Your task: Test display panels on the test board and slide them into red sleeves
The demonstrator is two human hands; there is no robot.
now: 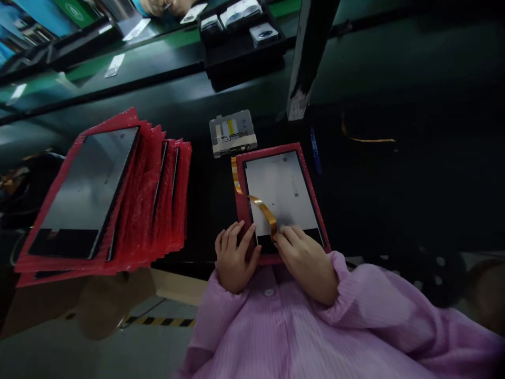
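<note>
In front of me a screen panel (278, 192), silvery with a dark strip along its near end, rests on a red foam sheet (243, 208). A golden flex cable (262, 208) curves over the panel from its upper left side. The fingers of my right hand (305, 260) are closed around the cable's near end, by the dark strip. Spread fingers of my left hand (234, 260) lie on the left near corner of the panel and its red sheet, holding nothing. What joins the cable end to the panel is hidden under my right fingertips.
At left stands a stack of red foam sheets (148, 195) with panels between, one panel (89, 184) on top. A clear plastic case (232, 133), a blue pen (315, 150) and another golden cable (373, 140) lie beyond. A post (310, 58) rises behind; a black tray (244, 52) sits farther back.
</note>
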